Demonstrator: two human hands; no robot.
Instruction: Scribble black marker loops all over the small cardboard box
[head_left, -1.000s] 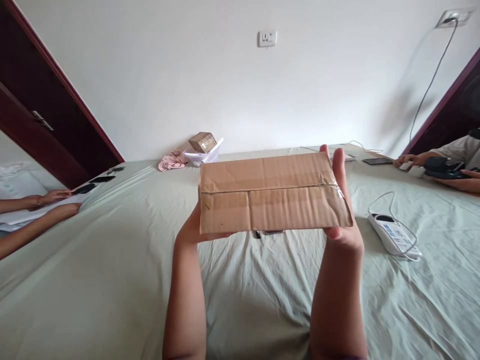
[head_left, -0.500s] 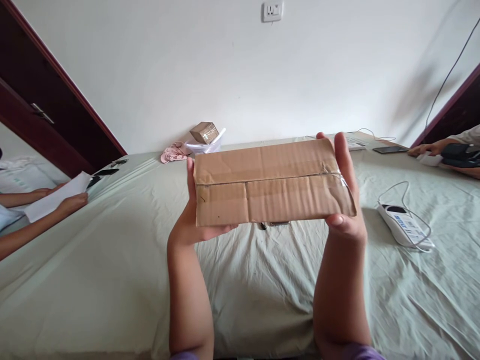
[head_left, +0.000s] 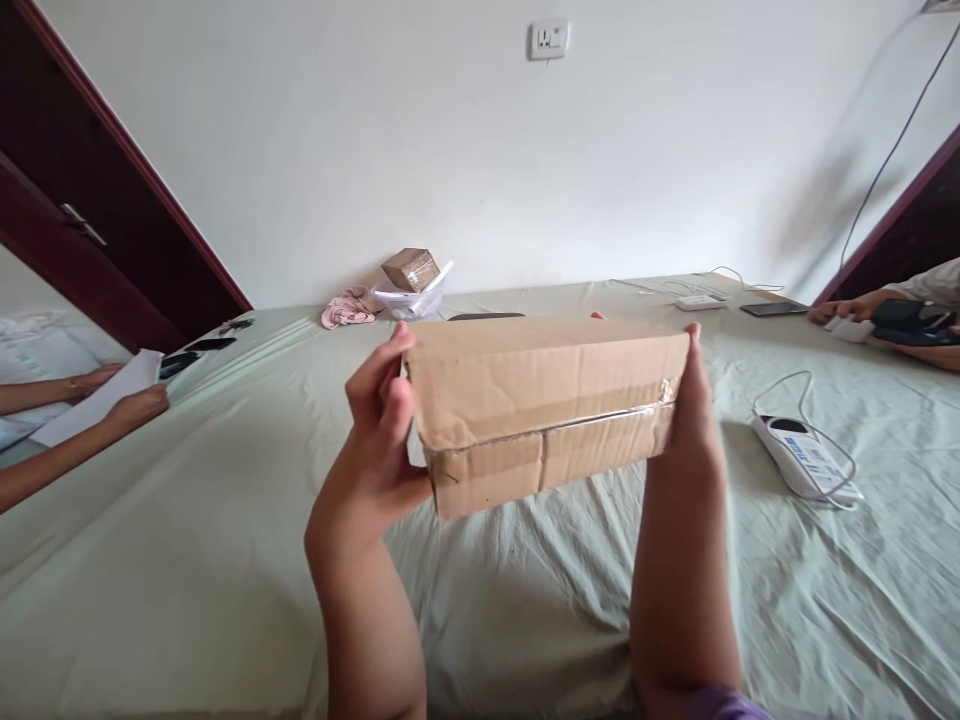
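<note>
I hold a brown taped cardboard box (head_left: 547, 400) up in the air over the pale green sheet (head_left: 187, 560), one hand at each end. My left hand (head_left: 379, 440) grips the box's left end, thumb below and fingers curled around the corner. My right hand (head_left: 694, 405) presses flat against the right end, fingertips showing over the top edge. The box is tilted, its taped seam running across the face turned to me.
A white device with a cable (head_left: 806, 455) lies on the sheet at right. A small cardboard box (head_left: 410, 268), a plastic tub (head_left: 409, 300) and pink cloth (head_left: 347, 307) sit by the wall. Another person's hands hold paper (head_left: 101, 395) at left; another person's hands (head_left: 885, 325) work at right.
The box has been turned and tipped between my hands, its seam now lower on the near face. My left hand has shifted around the left corner. The view moved slightly.
</note>
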